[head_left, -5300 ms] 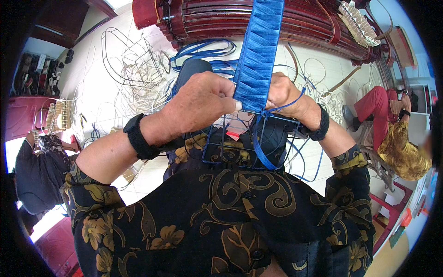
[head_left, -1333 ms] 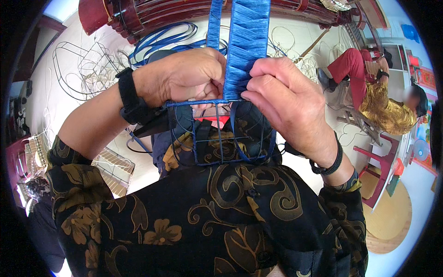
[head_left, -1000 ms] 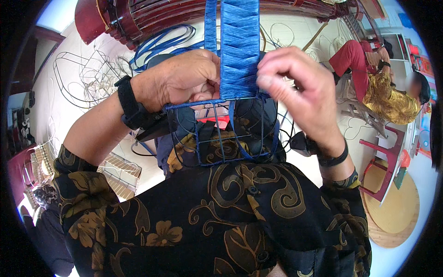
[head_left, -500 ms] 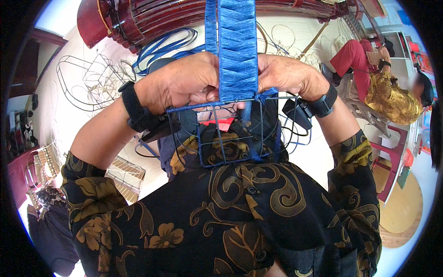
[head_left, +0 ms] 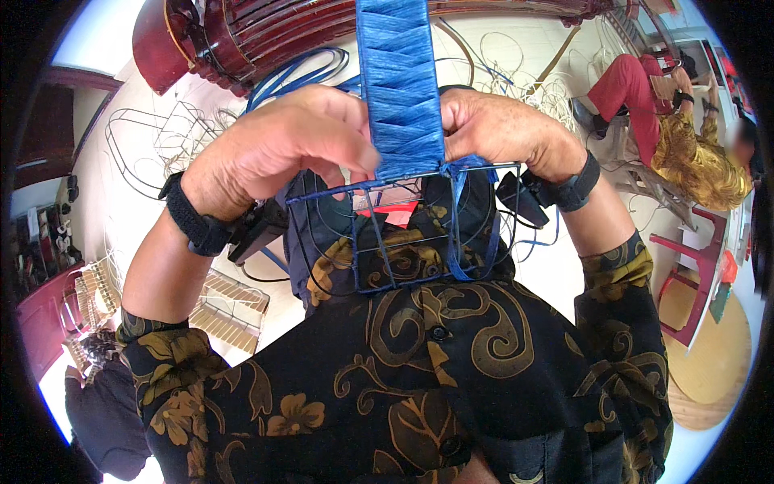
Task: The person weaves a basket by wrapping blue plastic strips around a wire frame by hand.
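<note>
A tall blue band [head_left: 398,73] wrapped in zigzag strips rises from the top of a dark wire frame [head_left: 387,258] near my chest, which has blue binding on its edges and a strip hanging inside. My left hand [head_left: 290,145], fingers bent, touches the band's left edge at its base, partly blurred; whether it grips anything there is unclear. My right hand [head_left: 512,133] is closed at the band's right edge, its fingertips hidden behind it, beside a blue knot [head_left: 458,169].
A large dark-red wooden piece [head_left: 242,40] lies ahead. Blue strips [head_left: 302,64] and pale cord tangles [head_left: 181,133] are on the floor. A seated person [head_left: 677,153] works at right; another [head_left: 105,411] is at lower left. A slatted frame [head_left: 226,306] lies at left.
My right hand has moved from the front of the band to its right edge, partly behind it. My left fingers have shifted forward onto the band's edge. The band has moved slightly left.
</note>
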Available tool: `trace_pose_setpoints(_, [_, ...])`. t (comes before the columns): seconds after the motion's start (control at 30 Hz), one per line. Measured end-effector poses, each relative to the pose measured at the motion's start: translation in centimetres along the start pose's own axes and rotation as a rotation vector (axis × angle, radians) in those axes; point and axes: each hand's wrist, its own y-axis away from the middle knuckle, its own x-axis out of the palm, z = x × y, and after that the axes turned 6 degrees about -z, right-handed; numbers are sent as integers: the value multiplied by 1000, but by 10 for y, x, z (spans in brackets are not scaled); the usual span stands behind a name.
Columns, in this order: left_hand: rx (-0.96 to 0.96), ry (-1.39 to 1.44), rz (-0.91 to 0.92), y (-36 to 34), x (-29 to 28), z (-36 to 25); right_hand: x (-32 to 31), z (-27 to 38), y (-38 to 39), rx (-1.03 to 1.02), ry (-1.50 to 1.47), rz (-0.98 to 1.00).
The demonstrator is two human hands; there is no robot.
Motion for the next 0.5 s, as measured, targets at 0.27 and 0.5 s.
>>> trace_pose_setpoints(0.27, [31, -51, -86, -14, 22, -3, 3, 6, 6, -50, 18, -21])
trace_pose_setpoints(0.5, [-31, -99, -68, -17, 22, -3, 3, 6, 4, -26, 7, 19])
